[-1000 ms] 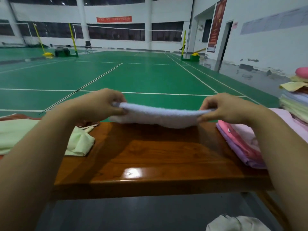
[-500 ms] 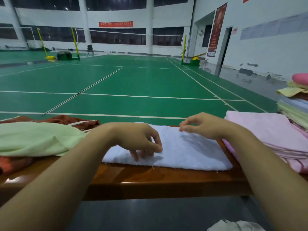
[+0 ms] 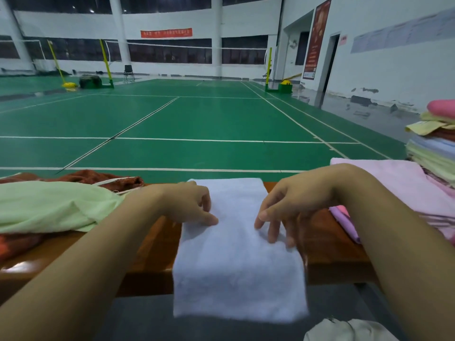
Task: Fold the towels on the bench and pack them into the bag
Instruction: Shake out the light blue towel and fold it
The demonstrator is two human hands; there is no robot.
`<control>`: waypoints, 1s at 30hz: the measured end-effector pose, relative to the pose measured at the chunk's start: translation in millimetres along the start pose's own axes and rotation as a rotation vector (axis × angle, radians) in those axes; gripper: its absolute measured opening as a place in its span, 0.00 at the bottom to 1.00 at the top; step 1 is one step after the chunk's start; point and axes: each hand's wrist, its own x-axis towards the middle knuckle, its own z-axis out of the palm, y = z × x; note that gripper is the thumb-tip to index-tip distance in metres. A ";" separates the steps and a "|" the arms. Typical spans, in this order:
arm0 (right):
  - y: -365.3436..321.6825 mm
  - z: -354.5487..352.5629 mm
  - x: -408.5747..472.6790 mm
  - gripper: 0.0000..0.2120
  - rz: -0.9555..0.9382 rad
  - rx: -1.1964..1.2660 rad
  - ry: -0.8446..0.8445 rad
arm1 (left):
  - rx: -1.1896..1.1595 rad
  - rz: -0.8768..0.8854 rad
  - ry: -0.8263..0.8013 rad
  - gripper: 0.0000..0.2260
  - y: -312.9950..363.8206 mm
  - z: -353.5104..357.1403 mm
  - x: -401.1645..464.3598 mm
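A white towel [image 3: 237, 252], folded into a long strip, lies across the wooden bench [image 3: 152, 247] and hangs over its near edge. My left hand [image 3: 189, 205] holds the strip's left edge, thumb on top. My right hand [image 3: 293, 205] holds its right edge, with the fingertips on the cloth. A pale fabric bag [image 3: 344, 331] shows at the bottom right, below the bench.
A light green towel [image 3: 49, 205] and a rust-brown one [image 3: 93, 177] lie on the bench at the left. Pink towels [image 3: 403, 185] lie at the right, beside a tall stack of folded towels [image 3: 435, 148]. A green court floor stretches beyond the bench.
The white towel was held up stretched between both hands, then laid flat sideways on the bench. Now it runs lengthwise toward me and hangs over the near edge, both hands at its sides.
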 end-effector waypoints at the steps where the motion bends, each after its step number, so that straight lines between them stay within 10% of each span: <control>1: -0.9 0.3 1.5 0.13 -0.017 -0.023 0.013 | -0.033 0.026 -0.014 0.17 -3.6 -1.7 -1.1; 6: -0.5 -4.2 21.6 0.11 -0.140 -0.231 0.408 | -0.100 0.109 0.066 0.23 -14.4 -11.0 -9.2; 14: -5.1 14.0 34.9 0.38 0.051 -0.407 0.261 | -0.085 0.060 -0.046 0.27 -20.6 -5.8 -5.8; 24: 2.5 4.6 37.2 0.12 -0.055 -0.399 0.310 | -0.112 0.202 0.036 0.09 -27.3 -7.0 -7.0; 30: 1.8 -12.8 17.8 0.08 -0.141 -0.312 0.559 | -0.248 0.241 0.420 0.06 -28.3 -27.1 -16.9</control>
